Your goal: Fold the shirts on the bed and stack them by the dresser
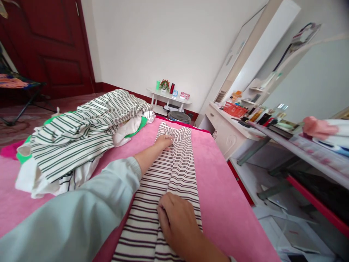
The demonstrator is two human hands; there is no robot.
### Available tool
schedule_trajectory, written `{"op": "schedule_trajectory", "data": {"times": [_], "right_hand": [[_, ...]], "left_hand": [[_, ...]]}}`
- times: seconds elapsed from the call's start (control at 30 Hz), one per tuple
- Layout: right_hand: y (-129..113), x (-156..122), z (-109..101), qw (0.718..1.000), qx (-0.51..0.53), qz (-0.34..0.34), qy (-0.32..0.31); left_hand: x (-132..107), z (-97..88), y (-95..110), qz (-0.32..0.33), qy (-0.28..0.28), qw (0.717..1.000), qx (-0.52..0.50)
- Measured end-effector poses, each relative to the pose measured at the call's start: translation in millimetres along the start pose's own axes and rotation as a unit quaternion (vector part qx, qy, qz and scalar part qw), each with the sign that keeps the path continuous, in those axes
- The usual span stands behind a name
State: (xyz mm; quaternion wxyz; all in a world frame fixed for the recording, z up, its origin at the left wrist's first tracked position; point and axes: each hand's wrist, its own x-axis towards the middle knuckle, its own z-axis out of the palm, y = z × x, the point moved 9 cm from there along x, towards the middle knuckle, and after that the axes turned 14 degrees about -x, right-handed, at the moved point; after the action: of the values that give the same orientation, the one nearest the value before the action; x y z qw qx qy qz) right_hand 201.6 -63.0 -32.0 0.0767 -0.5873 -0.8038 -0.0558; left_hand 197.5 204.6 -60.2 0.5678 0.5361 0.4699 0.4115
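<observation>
A pair of white trousers with dark stripes (182, 163) lies lengthwise on the pink bedspread (218, 189), with a line running down its middle. Near the gathered far end, my left hand (164, 142) is closed, its fingers pinching the cloth. Closer to me, my right hand (180, 220) rests curled on the trousers beside the middle line; its fingertips are tucked under, pressed to the fabric. Left of my sleeve sits a heap of clothes (79, 134), with a striped piece on top and white, green and bright pink cloth beneath.
A white dressing table (223, 123) with a red basket (235, 109) and bottles stands along the right. Beyond the bed's far edge are a low white shelf (169, 95) and a round dark-topped object (179, 116). A folding chair (24, 91) stands near the red door (62, 47).
</observation>
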Motion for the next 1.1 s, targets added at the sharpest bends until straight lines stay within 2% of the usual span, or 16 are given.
{"op": "schedule_trajectory", "data": {"times": [0.13, 0.3, 0.4, 0.5, 0.63, 0.7, 0.8, 0.87, 0.93, 1.0, 1.03, 1.1], "right_hand": [[1, 0, 3, 1.0, 0.011, -0.003, 0.0], [-1, 1, 2, 0.999, 0.027, -0.024, 0.007], [-2, 1, -1, 0.999, 0.036, -0.031, 0.003], [-1, 0, -3, 0.999, 0.04, -0.026, 0.004], [-1, 1, -4, 0.998, 0.052, -0.021, 0.01], [1, 1, -6, 0.996, 0.08, -0.018, 0.018], [8, 0, -13, 0.982, 0.186, -0.016, 0.037], [25, 0, -19, 0.961, 0.268, 0.012, 0.065], [52, -1, -24, 0.94, 0.319, 0.062, 0.1], [82, -1, -27, 0.931, 0.327, 0.104, 0.125], [95, 0, -28, 0.934, 0.316, 0.108, 0.125], [110, 2, -30, 0.954, 0.275, 0.071, 0.1]], "left_hand": [[21, 1.0, 2, 0.005, 0.041, 0.996, 0.082], [25, -15.8, 10, 0.068, 0.092, 0.979, 0.167], [19, -19.8, 14, 0.099, 0.082, 0.969, 0.213], [8, -15.2, 21, 0.135, 0.062, 0.955, 0.258], [-19, -5.6, 35, 0.188, 0.053, 0.934, 0.299], [-44, 9.5, 43, 0.253, -0.011, 0.915, 0.315], [-102, 34.6, 40, 0.334, -0.2, 0.872, 0.296], [-145, 36.5, 31, 0.335, -0.313, 0.849, 0.262], [-182, 26.2, 25, 0.325, -0.381, 0.831, 0.243], [-209, 8.2, 22, 0.309, -0.407, 0.825, 0.241], [-219, -2.1, 21, 0.301, -0.412, 0.824, 0.245], [-231, -23.3, 20, 0.284, -0.413, 0.825, 0.261]]}}
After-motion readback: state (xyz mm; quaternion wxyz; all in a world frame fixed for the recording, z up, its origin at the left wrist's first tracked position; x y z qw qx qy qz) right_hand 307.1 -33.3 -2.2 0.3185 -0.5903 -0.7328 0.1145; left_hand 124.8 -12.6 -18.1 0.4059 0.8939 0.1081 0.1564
